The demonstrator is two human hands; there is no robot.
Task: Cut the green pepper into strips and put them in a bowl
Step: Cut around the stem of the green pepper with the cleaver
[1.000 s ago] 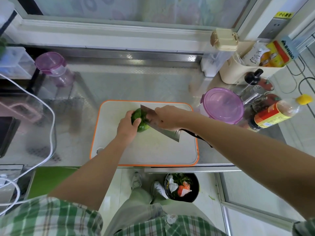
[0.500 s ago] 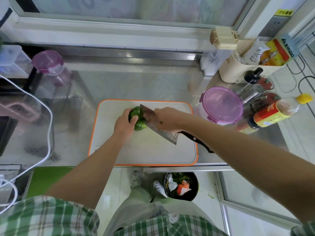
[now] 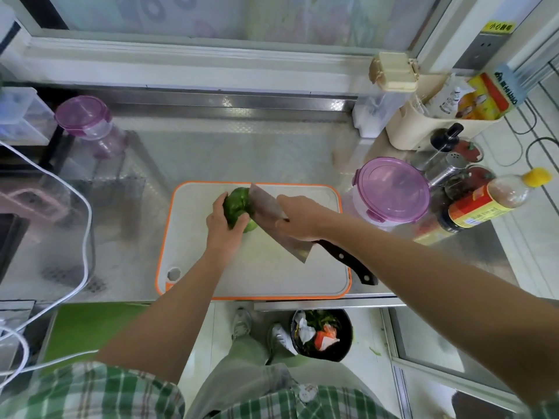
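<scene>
Beyond the fingers (image 3: pixel 220 205) a hand can pass over bare counter (image 3: pixel 242 146) up to the window ledge (image 3: pixel 181 55). Nearer than them, the board (image 3: pixel 272 276) has room. To their right a tub (image 3: pixel 391 189) and bottles (image 3: pixel 484 204) block the way. Far left stands a jar (image 3: pixel 90 125).

An orange-rimmed cutting board (image 3: pixel 272 276) lies on the steel surface (image 3: pixel 230 146). Toward the board's 11 o'clock, the left hand (image 3: pixel 222 223) curls over the green pepper (image 3: pixel 239 204) and holds it down. The knife (image 3: pixel 267 207), a broad cleaver, touches the pepper's 3 o'clock side, its blade running from 11 to 5 o'clock. The right hand (image 3: pixel 298 217) grips over the blade's spine, and the black handle (image 3: pixel 348 261) juts past the wrist toward 5 o'clock. A purple-lidded container (image 3: pixel 391 189) sits at the board's 2 o'clock. A bin (image 3: pixel 343 325) of scraps stands below the surface's edge at 6 o'clock.
</scene>
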